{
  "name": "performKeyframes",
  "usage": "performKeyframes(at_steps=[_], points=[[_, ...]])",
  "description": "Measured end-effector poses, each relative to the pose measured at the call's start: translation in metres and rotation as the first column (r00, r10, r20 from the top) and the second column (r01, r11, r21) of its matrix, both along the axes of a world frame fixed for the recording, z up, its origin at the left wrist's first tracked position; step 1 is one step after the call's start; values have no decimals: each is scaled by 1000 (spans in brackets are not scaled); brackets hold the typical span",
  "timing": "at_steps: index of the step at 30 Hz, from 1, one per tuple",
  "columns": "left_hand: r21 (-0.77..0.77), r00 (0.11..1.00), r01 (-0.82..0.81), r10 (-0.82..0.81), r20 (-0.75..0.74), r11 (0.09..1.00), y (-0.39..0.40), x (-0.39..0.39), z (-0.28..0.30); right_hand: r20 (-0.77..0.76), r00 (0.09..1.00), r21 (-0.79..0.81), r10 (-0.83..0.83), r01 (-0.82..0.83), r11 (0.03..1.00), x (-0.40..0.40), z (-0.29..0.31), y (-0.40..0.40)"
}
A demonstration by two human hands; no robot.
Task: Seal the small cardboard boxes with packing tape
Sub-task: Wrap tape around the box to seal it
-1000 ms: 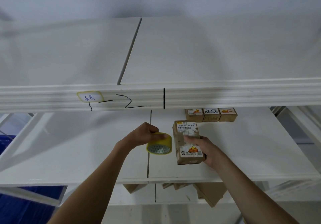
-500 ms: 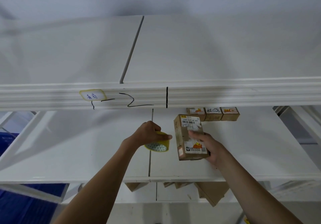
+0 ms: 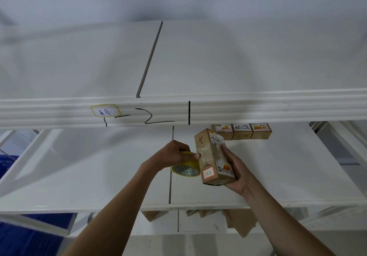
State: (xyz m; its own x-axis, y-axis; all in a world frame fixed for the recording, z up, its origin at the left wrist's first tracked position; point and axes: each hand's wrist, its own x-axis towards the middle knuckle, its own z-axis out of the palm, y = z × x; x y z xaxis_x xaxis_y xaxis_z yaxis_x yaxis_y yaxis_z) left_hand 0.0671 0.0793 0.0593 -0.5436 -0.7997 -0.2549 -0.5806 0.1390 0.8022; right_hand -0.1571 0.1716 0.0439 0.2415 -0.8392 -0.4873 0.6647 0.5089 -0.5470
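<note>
A small brown cardboard box (image 3: 210, 156) with printed labels and black handwriting is held above the middle shelf, tilted so its left side face shows. My right hand (image 3: 235, 168) grips it from the right and underneath. My left hand (image 3: 170, 154) holds a yellowish roll of packing tape (image 3: 185, 169) just left of the box, and its thumb tip touches the box's left face. Three more small cardboard boxes (image 3: 241, 131) stand in a row at the back of the same shelf.
A white upper shelf board (image 3: 258, 108) with black marker lines and a taped label (image 3: 105, 111) juts out above my hands. The white middle shelf (image 3: 99, 176) lies under them. Brown cardboard boxes (image 3: 240, 220) sit on the shelf below. Blue material (image 3: 19, 239) shows at lower left.
My right hand has raised the box and turned it so its left side faces me. My left hand has brought the tape roll against that side, thumb now touching the box.
</note>
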Motion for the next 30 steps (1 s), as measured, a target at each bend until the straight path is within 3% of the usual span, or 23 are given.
performKeyframes(at_steps=[2, 5, 8, 13, 18, 22, 30], points=[[-34, 1000, 7, -8, -16, 999, 2, -2, 3, -20, 1000, 28, 21, -20, 999, -1, 0, -1], [-110, 999, 17, -12, 42, 994, -2, 2, 3, -252, 966, 33, 63, -57, 998, -3, 1, -5], [-166, 995, 6, 11, 101, 986, -5, 6, 1, -491, 864, 1, 106, -121, 993, -4, 5, -9], [-273, 969, 12, 56, 242, 962, -7, -4, 1, -675, 707, 27, 211, -262, 965, 12, 14, -16], [-287, 962, 26, 54, 266, 958, -6, -9, -1, -725, 645, 80, 240, -267, 960, 22, 7, -17], [-294, 961, 54, 30, 276, 954, -6, -9, -1, -734, 647, 73, 208, -230, 971, 23, 3, -18], [-151, 982, 65, -36, 183, 986, -9, 7, -1, -751, 633, 76, 190, -203, 976, 8, -2, -18]])
